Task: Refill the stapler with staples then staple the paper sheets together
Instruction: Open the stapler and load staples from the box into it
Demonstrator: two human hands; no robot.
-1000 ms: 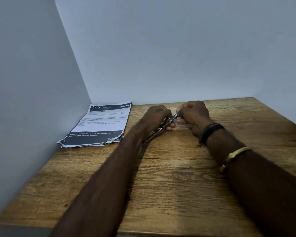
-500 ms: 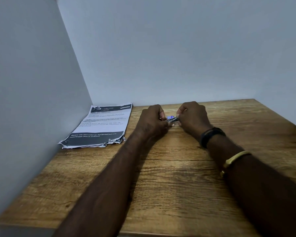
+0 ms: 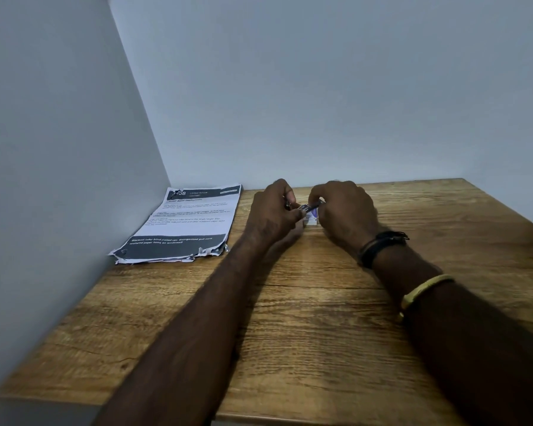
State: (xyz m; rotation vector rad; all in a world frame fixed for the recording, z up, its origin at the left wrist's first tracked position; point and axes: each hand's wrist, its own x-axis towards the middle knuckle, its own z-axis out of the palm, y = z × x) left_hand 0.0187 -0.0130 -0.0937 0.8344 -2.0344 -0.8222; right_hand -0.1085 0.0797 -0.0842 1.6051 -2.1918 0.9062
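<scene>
Wooden desk in a corner: both hands, left and right, pinch a small stapler above a box; papers lie left.

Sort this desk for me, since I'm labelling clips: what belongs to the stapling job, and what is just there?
Job:
stapler, held between left hand and right hand
small box, probably staples
paper sheets

Just there:
black wristband
yellow bangle
wooden desk

Near table bare, paper stack (far left) against wall
</scene>
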